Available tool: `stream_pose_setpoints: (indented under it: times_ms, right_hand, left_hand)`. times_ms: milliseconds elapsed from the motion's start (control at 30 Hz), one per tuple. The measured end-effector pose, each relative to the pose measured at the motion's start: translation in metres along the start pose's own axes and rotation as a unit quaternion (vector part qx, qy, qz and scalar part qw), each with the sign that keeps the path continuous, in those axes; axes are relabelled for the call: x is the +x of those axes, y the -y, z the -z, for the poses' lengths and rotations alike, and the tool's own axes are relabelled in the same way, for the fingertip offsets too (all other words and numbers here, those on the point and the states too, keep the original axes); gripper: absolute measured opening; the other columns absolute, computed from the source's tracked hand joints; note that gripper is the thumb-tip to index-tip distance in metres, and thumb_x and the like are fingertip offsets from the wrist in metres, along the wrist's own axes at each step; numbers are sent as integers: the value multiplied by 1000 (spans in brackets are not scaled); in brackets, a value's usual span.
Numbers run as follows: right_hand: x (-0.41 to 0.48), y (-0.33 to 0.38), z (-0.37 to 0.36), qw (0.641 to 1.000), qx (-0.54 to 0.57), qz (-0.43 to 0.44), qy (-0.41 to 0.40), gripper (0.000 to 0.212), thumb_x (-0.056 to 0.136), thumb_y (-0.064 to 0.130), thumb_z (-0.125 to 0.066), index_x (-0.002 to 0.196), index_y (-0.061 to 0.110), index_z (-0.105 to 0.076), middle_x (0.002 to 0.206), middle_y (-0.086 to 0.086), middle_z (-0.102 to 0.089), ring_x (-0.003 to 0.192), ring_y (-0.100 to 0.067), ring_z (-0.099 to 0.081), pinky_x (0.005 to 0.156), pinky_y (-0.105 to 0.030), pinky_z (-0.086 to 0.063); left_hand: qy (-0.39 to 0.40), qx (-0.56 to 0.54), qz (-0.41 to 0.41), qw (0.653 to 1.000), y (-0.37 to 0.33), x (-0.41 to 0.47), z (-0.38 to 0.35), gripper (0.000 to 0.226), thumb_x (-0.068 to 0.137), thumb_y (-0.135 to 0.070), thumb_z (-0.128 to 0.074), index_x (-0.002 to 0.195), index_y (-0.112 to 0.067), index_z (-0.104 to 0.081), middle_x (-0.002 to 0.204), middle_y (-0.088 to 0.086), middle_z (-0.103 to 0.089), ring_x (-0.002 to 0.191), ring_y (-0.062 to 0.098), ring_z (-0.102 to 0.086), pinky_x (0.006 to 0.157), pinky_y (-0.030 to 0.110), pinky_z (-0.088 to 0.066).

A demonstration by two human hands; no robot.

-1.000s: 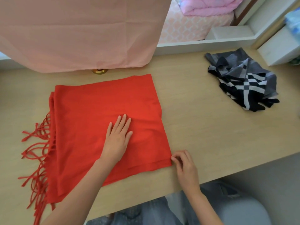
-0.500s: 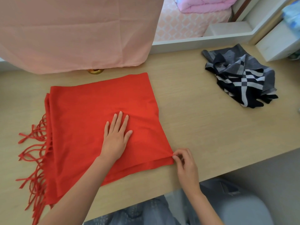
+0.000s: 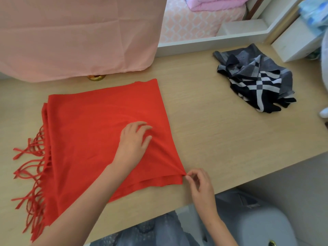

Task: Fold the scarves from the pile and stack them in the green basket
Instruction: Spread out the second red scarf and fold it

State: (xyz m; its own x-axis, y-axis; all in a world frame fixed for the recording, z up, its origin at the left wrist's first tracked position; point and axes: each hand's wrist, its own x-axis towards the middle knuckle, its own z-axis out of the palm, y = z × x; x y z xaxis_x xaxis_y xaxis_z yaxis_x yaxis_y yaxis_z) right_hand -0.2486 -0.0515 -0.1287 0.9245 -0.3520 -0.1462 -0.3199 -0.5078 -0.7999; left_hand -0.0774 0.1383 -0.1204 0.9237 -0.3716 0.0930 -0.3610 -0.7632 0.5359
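Curled now instead of flat, left hand [image 3: 134, 141] gathering the red scarf [image 3: 95, 125] lying folded on the counter [image 3: 213, 139]; right hand [image 3: 200, 185] pinching its near right corner. Likely fault: pulling that corner against the bunched cloth, skewing the layers and undoing the fold; no green basket in view.

**Two scarves, two hands, one table**

Two scarves are in view: one red scarf [image 3: 92, 132] with a fringe at centre left, and one checked scarf [image 3: 255, 80] in black, grey and white at upper right. Two bare hands show: one left hand [image 3: 133, 141] near the middle and one right hand [image 3: 200, 185] at lower right. There is one wooden table [image 3: 221, 130], one pink cloth [image 3: 79, 36] filling the upper left, one small gold object [image 3: 96, 77] under its hem, and one pink quilt [image 3: 213, 3] at the top edge
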Motion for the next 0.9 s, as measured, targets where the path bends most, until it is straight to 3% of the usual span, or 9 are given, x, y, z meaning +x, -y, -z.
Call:
stream_pose_setpoints:
  times_ms: [133,233,533,700,800,900]
  right_hand:
    - [-1,4,-1,997,64,-52,-9,19,91,5,-58,85,23,-57,84,10,-57,83,-13,-54,73,-21,-42]
    - [1,11,-2,991,108,-82,-8,17,92,4,-57,85,20,-58,82,10,-60,81,-11,-56,72,-14,-42]
    - [-2,5,-7,986,128,-105,11,17,92,2,-57,84,17,-59,82,9,-61,80,-11,-57,71,-15,-42]
    - [1,7,-10,983,140,-112,29,34,91,4,-57,78,36,-56,83,11,-61,79,-8,-57,71,-13,-42]
    - [1,4,-10,984,138,-111,30,38,90,3,-59,79,39,-56,78,11,-61,75,-7,-57,69,-13,-42]
    - [3,0,-10,984,133,-110,38,39,89,2,-60,79,40,-56,76,13,-61,73,-6,-57,69,-14,-43]
  left_hand:
    - [39,-44,-94,994,-27,23,-13,28,84,-15,-58,110,-19,-67,119,2,-61,115,22,-50,98,33,-34]
    - [70,-28,-24,997,-13,51,-23,34,83,-3,-60,115,-14,-66,123,8,-60,117,30,-52,99,38,-36]
    - [47,-10,78,996,21,123,-11,40,93,-13,-53,133,-10,-51,140,11,-47,131,28,-41,108,39,-28]
    - [55,-4,123,991,31,176,-5,42,97,-20,-49,137,-7,-46,138,16,-49,129,31,-43,107,40,-31]
    - [69,-40,152,985,33,199,-3,37,97,-21,-47,131,-5,-51,131,16,-55,122,32,-49,102,40,-38]
    - [106,-26,158,981,31,215,0,30,97,-22,-47,107,0,-64,110,21,-63,104,35,-57,87,41,-44]
